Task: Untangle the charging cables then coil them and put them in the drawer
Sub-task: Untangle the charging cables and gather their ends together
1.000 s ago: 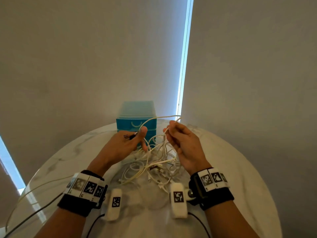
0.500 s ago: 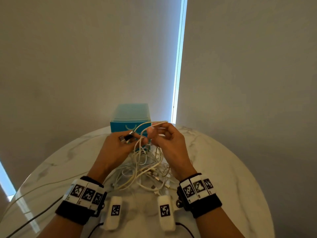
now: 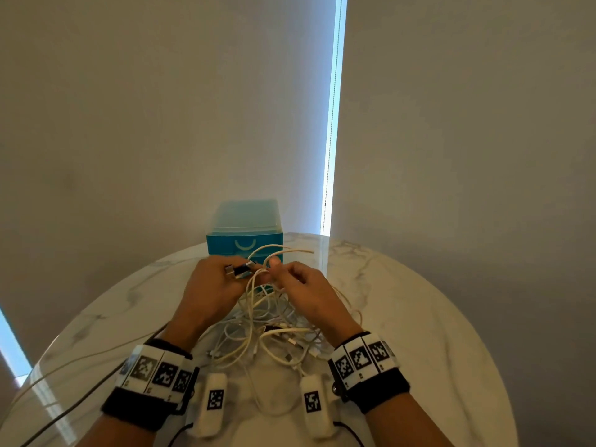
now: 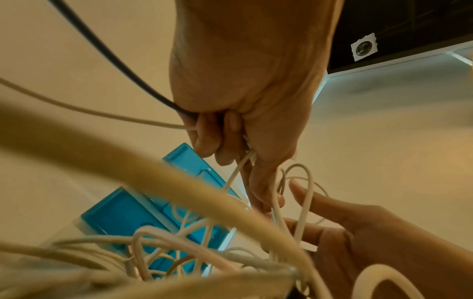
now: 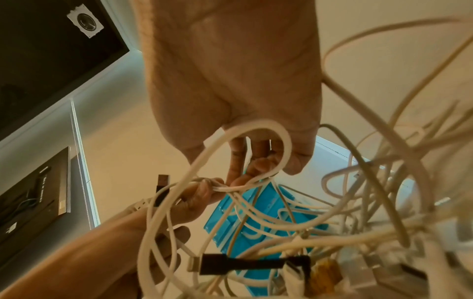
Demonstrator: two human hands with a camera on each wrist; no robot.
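Observation:
A tangle of white charging cables [image 3: 274,330] lies on the round marble table [image 3: 419,333] between my wrists. My left hand [image 3: 225,279] is raised above the pile and grips a white cable [image 4: 238,168] whose black USB plug [image 3: 240,270] sticks out by the thumb. My right hand [image 3: 290,279] meets it fingertip to fingertip and pinches a loop of the same white cable [image 5: 245,186]. Loops arch over both hands toward the blue drawer unit [image 3: 245,232], which stands just behind them with its drawers closed.
Grey blinds hang behind the table, with a bright slit between them. A thin cable [image 3: 64,362] and a dark cable [image 3: 71,411] trail off the table's left edge. A black plug [image 5: 230,263] sits in the pile. Bare marble spreads to the right.
My right hand has come left from its spread position to meet the left hand. The stretched loop has gathered into smaller loops above both hands.

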